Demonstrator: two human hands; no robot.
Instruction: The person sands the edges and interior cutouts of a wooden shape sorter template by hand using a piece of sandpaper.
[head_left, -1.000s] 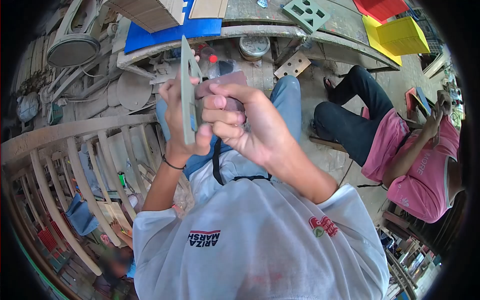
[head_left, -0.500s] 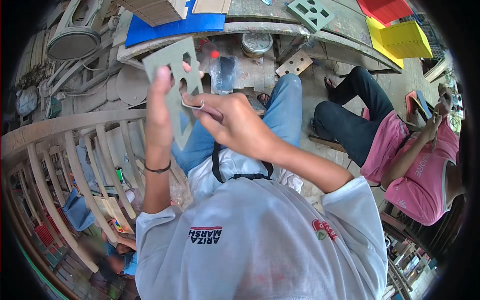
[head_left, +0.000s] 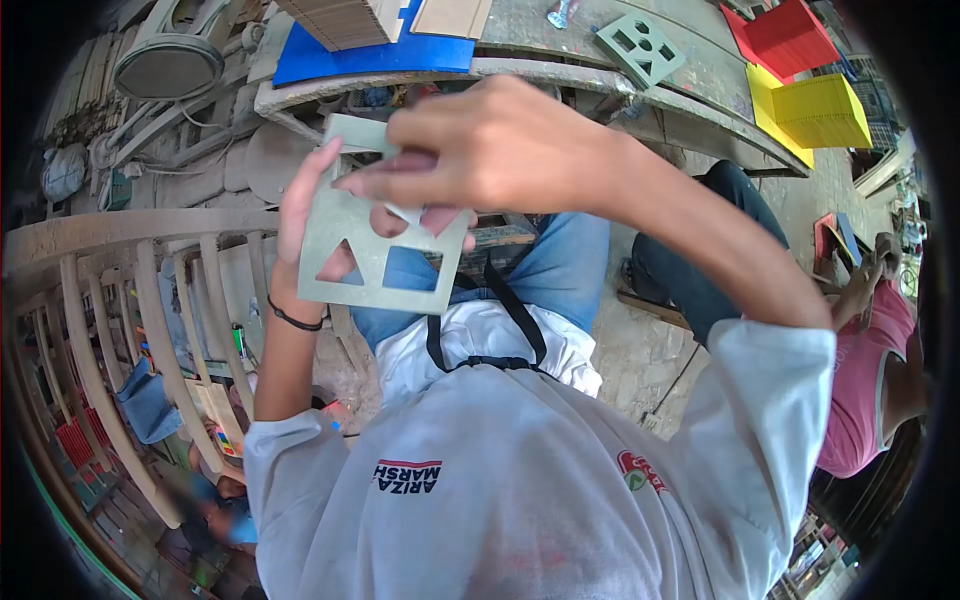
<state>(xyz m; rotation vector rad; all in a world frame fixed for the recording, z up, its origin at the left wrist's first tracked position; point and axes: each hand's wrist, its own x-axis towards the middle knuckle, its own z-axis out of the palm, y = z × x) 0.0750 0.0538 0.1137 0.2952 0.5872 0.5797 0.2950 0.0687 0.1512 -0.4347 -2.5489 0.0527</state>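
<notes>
A pale grey-green board [head_left: 345,222] with cut-out shapes, among them a triangle, a square and a round hole, is held up in front of my lap. My left hand [head_left: 292,222] grips it at its left edge, thumb on the front and fingertips showing through the holes behind. My right hand [head_left: 500,150] lies across the upper part of the board, its fingers bent and slightly blurred. Pinched in it is a small folded piece of sandpaper [head_left: 408,213], only partly visible at the round hole.
A similar green board [head_left: 638,50] lies on the workbench [head_left: 540,65] ahead. A blue panel [head_left: 370,58], red panel [head_left: 785,40] and yellow panel [head_left: 825,112] are there too. Slatted wooden railing [head_left: 150,300] stands at left. A co-worker in a pink shirt [head_left: 865,390] sits at right.
The board has turned from nearly edge-on to facing me more fully. My right hand has moved up and over it with the sandpaper, elbow swung outward. The view has shifted slightly.
</notes>
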